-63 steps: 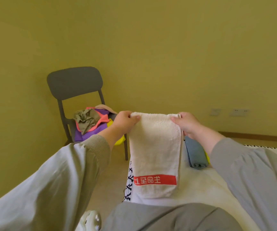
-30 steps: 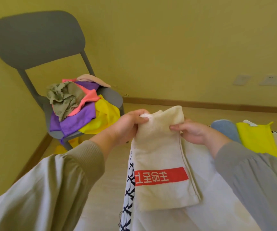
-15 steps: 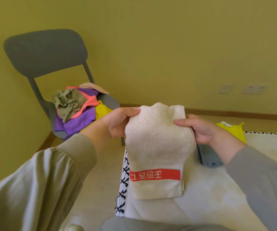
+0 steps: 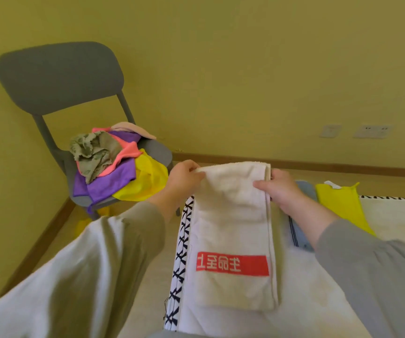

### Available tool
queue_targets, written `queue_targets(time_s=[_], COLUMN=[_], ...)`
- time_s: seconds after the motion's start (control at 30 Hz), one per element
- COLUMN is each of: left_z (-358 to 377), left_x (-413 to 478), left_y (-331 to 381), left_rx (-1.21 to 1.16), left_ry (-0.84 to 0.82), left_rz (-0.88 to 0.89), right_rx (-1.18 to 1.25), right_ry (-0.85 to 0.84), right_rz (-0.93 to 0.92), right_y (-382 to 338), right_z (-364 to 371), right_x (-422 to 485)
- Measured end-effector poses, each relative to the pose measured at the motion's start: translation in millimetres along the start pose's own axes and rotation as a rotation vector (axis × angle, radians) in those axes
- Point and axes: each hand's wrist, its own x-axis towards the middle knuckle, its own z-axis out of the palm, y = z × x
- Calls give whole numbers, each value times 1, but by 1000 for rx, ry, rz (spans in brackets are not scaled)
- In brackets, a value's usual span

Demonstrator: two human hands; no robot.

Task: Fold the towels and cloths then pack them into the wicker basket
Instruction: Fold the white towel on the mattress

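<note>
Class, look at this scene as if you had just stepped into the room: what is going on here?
A person in grey sleeves is folding a cream terry towel with a red printed band. The left hand and right hand each pinch a top corner, and its lower part lies on a white cover. A heap of unfolded coloured cloths waits on the grey plastic chair. A folded yellow cloth lies to the right. No wicker basket is in view.

Mirrored "生命至上" on towel (image 4: 233, 230)
</note>
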Motion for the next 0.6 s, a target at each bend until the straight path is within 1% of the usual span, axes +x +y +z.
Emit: queue_targets(time_s=[0.03,0.1,0.17,0.23,0.3,0.37,0.43,0.47,0.5,0.57,0.6], left_z=[6,16,24,32,36,37,37,37,37,38,38], left_x=[3,10,16,21,24,28,31,34,36,41,44], left_y=[-5,-13,-21,-27,-30,-34,-38,-40,-41,-41,-40], left_rx=[53,70,92,90,46,26,149,226,272,300,325], left_ry=[32,96,146,149,96,-11,-64,-30,24,132,168], left_rz=[37,57,77,96,92,81,128,166,196,217,227], right_rx=[-118,-261,-312,-323,-298,-328,-441,-528,-641,-862,-928], right_ry=[67,126,143,133,100,63,25,32,73,209,273], right_rz=[-69,-156,-204,-227,-227,-249,-293,-325,-383,-565,-654], right_y=[2,6,13,17,18,18,19,19,18,16,17], right_z=[4,9,12,13,15,17,15,13,10,7,8], right_x=[7,17,29,39,45,50,54,55,56,59,60])
